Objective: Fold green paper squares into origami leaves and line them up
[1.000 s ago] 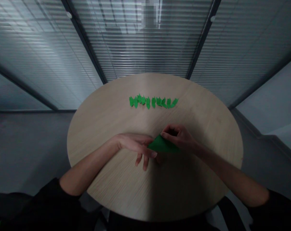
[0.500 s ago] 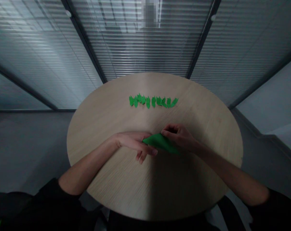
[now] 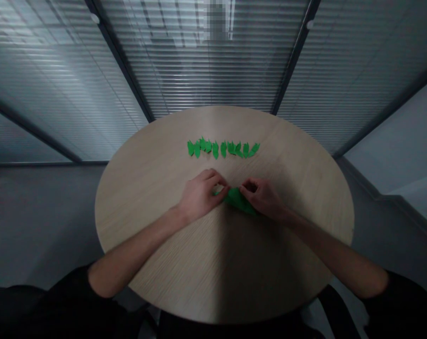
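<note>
Our left hand (image 3: 201, 193) has swung over and now curls closed onto the folded green paper (image 3: 237, 199), which our right hand (image 3: 263, 198) pinches, both over the round pale wooden desk (image 3: 146, 202), below a row of small green paper folds (image 3: 222, 149).

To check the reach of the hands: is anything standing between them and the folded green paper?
Nothing visible stands between them: the left hand and the right hand both touch the folded green paper directly.
</note>
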`<state>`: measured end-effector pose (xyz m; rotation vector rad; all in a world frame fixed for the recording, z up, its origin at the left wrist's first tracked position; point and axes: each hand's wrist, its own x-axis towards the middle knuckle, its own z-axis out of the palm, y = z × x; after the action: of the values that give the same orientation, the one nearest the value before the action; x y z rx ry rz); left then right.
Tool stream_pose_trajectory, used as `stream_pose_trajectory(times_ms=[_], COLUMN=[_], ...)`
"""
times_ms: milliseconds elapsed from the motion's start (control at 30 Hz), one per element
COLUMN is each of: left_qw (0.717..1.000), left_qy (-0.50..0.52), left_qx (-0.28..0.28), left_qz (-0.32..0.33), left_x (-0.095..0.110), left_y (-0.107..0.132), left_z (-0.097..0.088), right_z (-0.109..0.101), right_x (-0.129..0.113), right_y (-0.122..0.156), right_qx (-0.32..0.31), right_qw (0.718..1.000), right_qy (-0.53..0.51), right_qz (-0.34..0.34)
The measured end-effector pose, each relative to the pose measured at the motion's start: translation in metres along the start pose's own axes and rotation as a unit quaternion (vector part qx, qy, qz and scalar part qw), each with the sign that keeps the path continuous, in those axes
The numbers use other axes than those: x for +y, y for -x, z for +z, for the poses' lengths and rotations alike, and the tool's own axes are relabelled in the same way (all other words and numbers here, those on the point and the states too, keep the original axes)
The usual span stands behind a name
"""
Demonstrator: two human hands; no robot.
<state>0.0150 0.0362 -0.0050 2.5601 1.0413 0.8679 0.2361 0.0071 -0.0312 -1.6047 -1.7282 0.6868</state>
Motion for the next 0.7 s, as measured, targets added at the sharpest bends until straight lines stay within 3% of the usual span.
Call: stream_pose_trajectory(times_ms=[100,233,367,700], left_qw=[0.985,0.965,0.953,0.949], left_qy=[-0.024,-0.058,-0.097,-0.12], left_qx=[-0.02,-0.044,-0.051,-0.116], left_qz=[0.168,0.251,0.284,0.266], left_x=[0.006,0.01,0.012,0.014], left_y=[0.008,0.017,0.02,0.022], left_z=[0.009,0.02,0.025,0.024], right_z=[-0.001,-0.002,-0.001,-0.003], right_x=[0.002,0.004,0.006,0.005], right_y=[-0.001,-0.002,-0.002,-0.005], right_qx=[0.006,0.002,0.003,-0.003], right_qw=[0.999,0.997,0.995,0.993], right_qy=[0.036,0.07,0.09,0.106], right_qz=[-0.015,-0.037,-0.052,-0.059])
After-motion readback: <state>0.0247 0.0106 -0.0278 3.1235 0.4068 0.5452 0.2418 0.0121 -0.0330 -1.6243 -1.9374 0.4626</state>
